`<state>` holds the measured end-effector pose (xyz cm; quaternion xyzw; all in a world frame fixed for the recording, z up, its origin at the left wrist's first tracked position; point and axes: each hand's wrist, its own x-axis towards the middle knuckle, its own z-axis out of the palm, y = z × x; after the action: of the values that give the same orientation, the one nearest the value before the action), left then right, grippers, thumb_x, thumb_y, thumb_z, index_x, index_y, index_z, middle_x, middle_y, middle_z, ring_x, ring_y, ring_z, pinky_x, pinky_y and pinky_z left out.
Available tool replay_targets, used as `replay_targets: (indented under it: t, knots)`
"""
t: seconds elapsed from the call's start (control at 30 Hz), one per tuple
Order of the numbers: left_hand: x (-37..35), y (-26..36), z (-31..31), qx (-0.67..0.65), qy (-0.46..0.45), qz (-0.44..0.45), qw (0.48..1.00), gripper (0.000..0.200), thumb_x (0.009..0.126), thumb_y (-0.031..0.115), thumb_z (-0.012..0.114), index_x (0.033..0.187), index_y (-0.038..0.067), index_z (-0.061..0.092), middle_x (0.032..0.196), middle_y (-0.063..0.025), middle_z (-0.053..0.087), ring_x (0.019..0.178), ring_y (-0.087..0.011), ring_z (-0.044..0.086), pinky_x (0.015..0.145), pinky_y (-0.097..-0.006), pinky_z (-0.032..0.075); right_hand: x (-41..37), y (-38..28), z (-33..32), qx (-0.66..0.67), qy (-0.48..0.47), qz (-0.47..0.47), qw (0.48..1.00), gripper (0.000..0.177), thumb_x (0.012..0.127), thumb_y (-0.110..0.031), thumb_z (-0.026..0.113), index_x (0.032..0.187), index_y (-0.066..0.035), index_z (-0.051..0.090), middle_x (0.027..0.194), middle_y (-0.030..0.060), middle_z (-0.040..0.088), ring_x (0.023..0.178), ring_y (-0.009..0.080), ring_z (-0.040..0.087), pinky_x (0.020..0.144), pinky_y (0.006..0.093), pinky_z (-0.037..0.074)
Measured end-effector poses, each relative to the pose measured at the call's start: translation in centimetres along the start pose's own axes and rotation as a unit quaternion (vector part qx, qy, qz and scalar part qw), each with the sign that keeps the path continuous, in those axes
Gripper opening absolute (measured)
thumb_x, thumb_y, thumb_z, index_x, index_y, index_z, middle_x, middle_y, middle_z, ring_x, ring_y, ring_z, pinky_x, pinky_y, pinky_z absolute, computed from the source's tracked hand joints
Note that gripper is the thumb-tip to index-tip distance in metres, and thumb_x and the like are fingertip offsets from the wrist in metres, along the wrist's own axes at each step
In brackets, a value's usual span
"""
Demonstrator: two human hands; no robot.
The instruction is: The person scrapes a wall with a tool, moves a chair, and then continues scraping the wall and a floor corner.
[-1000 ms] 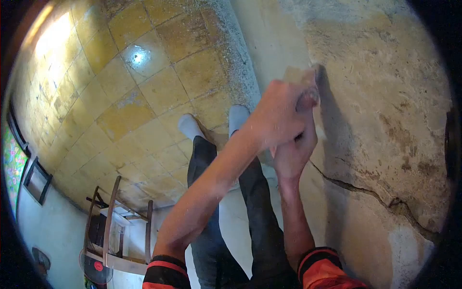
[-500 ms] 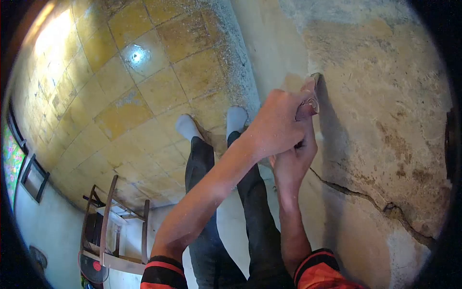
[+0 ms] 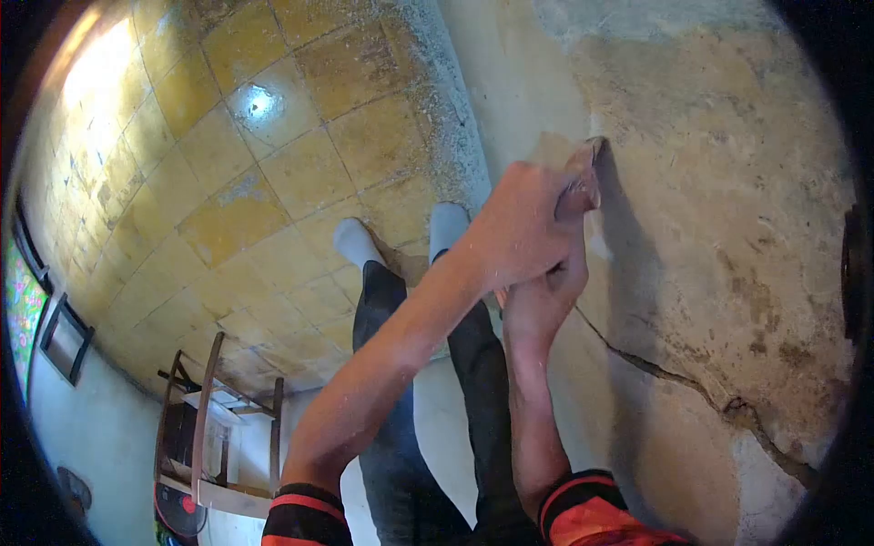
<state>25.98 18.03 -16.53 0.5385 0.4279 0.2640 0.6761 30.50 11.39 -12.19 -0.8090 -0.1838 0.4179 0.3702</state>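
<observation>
My left hand [image 3: 523, 223] is closed, its fingers curled around the upper part of what looks like a scraper [image 3: 596, 155]. A thin tan-brown edge sticks out past the fingers against the stained wall [image 3: 719, 173]. Below and partly behind it, my right hand [image 3: 542, 309] is wrapped round the lower part, where a small orange bit shows beside the palm. The hands overlap and hide most of the tool. Bare, worn plaster lies beside the hands, and their shadow falls on it.
A long crack [image 3: 674, 373] runs across the lower wall. Pale crumbs [image 3: 446, 100] line the floor's edge along the wall. My socked feet [image 3: 355, 241] stand on yellow tiles [image 3: 228, 196]. A wooden chair-like frame [image 3: 209, 428] is at lower left.
Both hands have shifted slightly to the left, the right forearm most clearly. The hold on the tool stays the same, and my feet have not moved.
</observation>
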Motion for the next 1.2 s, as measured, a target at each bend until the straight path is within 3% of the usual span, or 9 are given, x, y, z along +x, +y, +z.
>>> replay_targets:
  t: [0.2,0.3,0.4,0.53,0.63,0.8,1.03,1.13,1.2]
  knots:
    - [0.2,0.5,-0.3,0.0,0.003,-0.009,1.0,0.011,0.076,0.003,0.053,0.084,-0.004,0.057,0.066,-0.028,0.049,0.063,-0.0461,0.051,0.057,-0.0427,0.045,1.3,3.5,-1.0,-0.052,-0.005,-0.096,0.994,0.053,0.087,-0.023,0.06,0.132,0.001,0.044,0.11,0.0116,0.06,0.104,0.0174,0.054,0.086,0.031,0.043]
    - [-0.5,0.3,0.7,0.012,0.011,0.02,1.0,0.012,0.073,0.002,0.052,0.083,-0.003,0.057,0.068,-0.0289,0.051,0.067,-0.047,0.054,0.058,-0.0444,0.046,0.7,3.4,-0.8,-0.095,0.006,-0.156,0.983,0.03,0.086,-0.015,0.058,0.11,0.001,0.051,0.101,0.0076,0.058,0.096,0.0139,0.053,0.081,0.0287,0.043]
    - [0.1,0.0,0.9,0.035,0.035,0.044,0.998,0.013,0.071,0.001,0.052,0.082,-0.004,0.057,0.069,-0.029,0.052,0.071,-0.0469,0.055,0.061,-0.0463,0.046,2.4,3.3,-1.1,-0.141,-0.004,-0.154,0.978,0.032,0.085,-0.018,0.059,0.111,0.0,0.053,0.105,0.0098,0.059,0.1,0.0158,0.054,0.085,0.0299,0.042]
    - [1.0,-0.4,-0.2,0.031,0.037,0.05,0.998,0.025,0.068,-0.001,0.051,0.091,-0.003,0.06,0.073,-0.0292,0.054,0.073,-0.0468,0.056,0.064,-0.0472,0.046,2.3,3.7,1.0,-0.095,0.025,-0.164,0.982,0.033,0.084,-0.019,0.061,0.11,0.0,0.053,0.102,0.0099,0.059,0.1,0.0178,0.055,0.085,0.0319,0.043]
    - [-0.3,-0.2,0.8,0.015,0.017,0.075,0.997,0.04,0.066,-0.002,0.049,0.104,-0.002,0.06,0.075,-0.0288,0.054,0.074,-0.0467,0.056,0.067,-0.047,0.046,0.6,3.6,-0.4,-0.107,0.051,-0.089,0.989,0.034,0.083,-0.018,0.062,0.109,0.001,0.052,0.102,0.0098,0.06,0.099,0.0183,0.056,0.085,0.0326,0.043]
    - [0.4,-1.1,-0.8,0.047,-0.003,0.076,0.996,0.052,0.062,-0.003,0.049,0.114,-0.002,0.056,0.077,-0.0274,0.055,0.074,-0.0455,0.057,0.07,-0.046,0.046,1.8,5.9,1.1,-0.143,0.043,-0.161,0.975,0.038,0.08,-0.021,0.066,0.11,0.0,0.052,0.101,0.0115,0.06,0.099,0.019,0.057,0.083,0.0339,0.044]
    - [0.9,-1.6,-0.8,0.03,0.004,0.076,0.997,0.046,0.06,-0.002,0.052,0.105,0.0,0.06,0.077,-0.0263,0.056,0.074,-0.0452,0.057,0.068,-0.046,0.047,2.9,6.2,2.2,-0.125,0.048,-0.2,0.971,0.035,0.077,-0.021,0.069,0.102,-0.001,0.056,0.097,0.0101,0.06,0.095,0.0208,0.058,0.08,0.0358,0.044]
    - [0.5,-1.3,-0.3,0.034,-0.007,0.083,0.996,0.039,0.059,-0.001,0.053,0.097,-0.001,0.059,0.077,-0.0256,0.056,0.075,-0.0448,0.057,0.068,-0.0457,0.047,2.1,7.0,1.4,-0.119,0.097,-0.132,0.979,0.033,0.077,-0.021,0.069,0.1,0.0,0.057,0.096,0.0097,0.06,0.092,0.0218,0.059,0.078,0.0374,0.045]
    - [0.5,-1.2,-0.1,0.022,-0.002,0.098,0.995,0.034,0.059,0.0,0.053,0.092,-0.002,0.058,0.076,-0.0254,0.056,0.075,-0.0446,0.058,0.067,-0.0457,0.048,2.9,7.1,0.6,-0.138,0.063,-0.189,0.97,0.033,0.077,-0.021,0.069,0.1,0.0,0.057,0.097,0.0104,0.061,0.091,0.0227,0.059,0.077,0.0376,0.045]
